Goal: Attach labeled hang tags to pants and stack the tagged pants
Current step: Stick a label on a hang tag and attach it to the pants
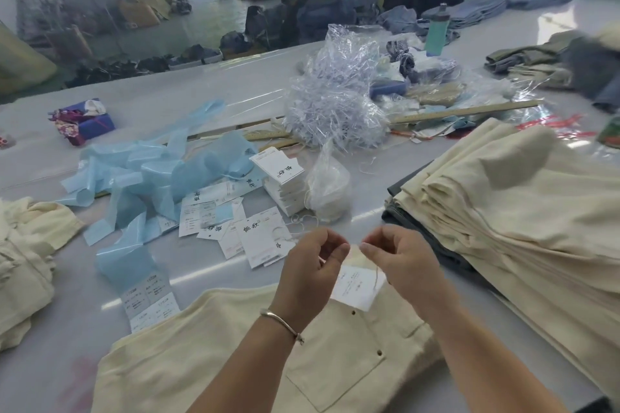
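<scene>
Nearest the camera, cream pants (255, 355) lie flat on the table (208, 94), waistband toward the far side. Just above them both hands meet: the left hand (310, 270) and the right hand (399, 258) each pinch a thin string (377, 273) between thumb and fingertips, and a white tag (357, 285) hangs from it over the waistband. A bracelet (283, 323) circles the left wrist. To the right rises a stack (510, 211) of folded cream pants. Left of the hands, loose tags (255, 238) lie scattered, with blue film strips (147, 178) beyond them. Farther off stand a tag pile (283, 181) and a bag (327, 184) just beside it. Behind those lie crumpled plastic (339, 94) and a long ruler (463, 111).
</scene>
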`<action>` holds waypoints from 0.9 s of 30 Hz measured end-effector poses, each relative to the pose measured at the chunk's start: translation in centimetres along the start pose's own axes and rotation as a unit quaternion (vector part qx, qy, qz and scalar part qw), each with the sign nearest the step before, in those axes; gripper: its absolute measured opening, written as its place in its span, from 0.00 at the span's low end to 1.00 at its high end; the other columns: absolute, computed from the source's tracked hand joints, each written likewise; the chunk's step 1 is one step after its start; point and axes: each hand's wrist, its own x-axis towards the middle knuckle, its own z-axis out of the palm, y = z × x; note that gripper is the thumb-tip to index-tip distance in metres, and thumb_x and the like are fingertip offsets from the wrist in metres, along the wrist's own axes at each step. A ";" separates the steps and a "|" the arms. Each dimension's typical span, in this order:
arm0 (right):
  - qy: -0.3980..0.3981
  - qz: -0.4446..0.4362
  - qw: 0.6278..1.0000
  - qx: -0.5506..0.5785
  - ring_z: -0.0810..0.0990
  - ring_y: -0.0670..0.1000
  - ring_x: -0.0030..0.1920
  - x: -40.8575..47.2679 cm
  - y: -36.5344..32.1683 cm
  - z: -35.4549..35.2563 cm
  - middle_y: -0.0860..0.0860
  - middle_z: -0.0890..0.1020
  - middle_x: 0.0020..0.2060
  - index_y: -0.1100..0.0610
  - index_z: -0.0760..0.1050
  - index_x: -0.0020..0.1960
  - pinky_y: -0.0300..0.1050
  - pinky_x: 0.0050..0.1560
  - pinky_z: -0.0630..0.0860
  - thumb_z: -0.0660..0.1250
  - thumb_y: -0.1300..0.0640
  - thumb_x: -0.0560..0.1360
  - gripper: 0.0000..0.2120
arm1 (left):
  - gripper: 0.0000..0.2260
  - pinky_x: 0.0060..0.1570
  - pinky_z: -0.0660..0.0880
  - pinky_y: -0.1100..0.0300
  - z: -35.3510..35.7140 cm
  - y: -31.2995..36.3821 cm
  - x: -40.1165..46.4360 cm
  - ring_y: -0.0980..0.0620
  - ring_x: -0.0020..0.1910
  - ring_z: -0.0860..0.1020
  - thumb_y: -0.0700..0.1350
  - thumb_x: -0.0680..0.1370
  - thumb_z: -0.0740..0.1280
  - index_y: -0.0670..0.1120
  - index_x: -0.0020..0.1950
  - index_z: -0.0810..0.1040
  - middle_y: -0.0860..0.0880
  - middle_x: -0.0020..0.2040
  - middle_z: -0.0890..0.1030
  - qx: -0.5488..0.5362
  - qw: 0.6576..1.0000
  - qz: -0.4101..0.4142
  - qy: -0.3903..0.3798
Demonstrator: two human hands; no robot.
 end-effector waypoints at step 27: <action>0.142 -0.036 0.942 -0.300 0.71 0.50 0.32 -6.2 12.3 -2.7 0.49 0.70 0.34 0.59 0.79 0.34 0.43 0.28 0.67 0.76 0.62 0.67 0.06 | 0.09 0.27 0.67 0.68 11.6 -3.0 -1.6 0.59 0.26 0.72 0.36 0.77 0.69 0.45 0.37 0.79 0.51 0.29 0.76 -0.175 0.907 -0.300 -0.238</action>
